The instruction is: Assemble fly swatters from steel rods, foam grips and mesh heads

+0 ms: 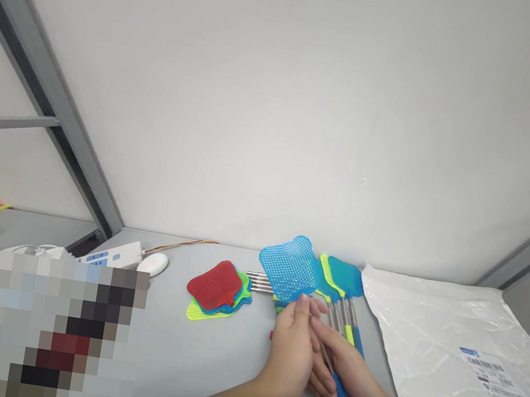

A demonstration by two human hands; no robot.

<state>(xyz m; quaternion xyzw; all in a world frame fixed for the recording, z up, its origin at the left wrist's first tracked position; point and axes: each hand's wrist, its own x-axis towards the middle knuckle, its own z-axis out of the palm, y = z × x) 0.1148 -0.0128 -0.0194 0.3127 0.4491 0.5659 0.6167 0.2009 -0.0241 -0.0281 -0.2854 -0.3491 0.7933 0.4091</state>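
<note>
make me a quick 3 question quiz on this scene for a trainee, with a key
1. What colour is the swatter head just above the left hand?
2. True or false: the white plastic bag lies to the right of the pile of swatter heads.
3. Which colour is on top of that pile?
a) yellow
b) red
c) blue

Key: 1. Blue. 2. True. 3. b.
</note>
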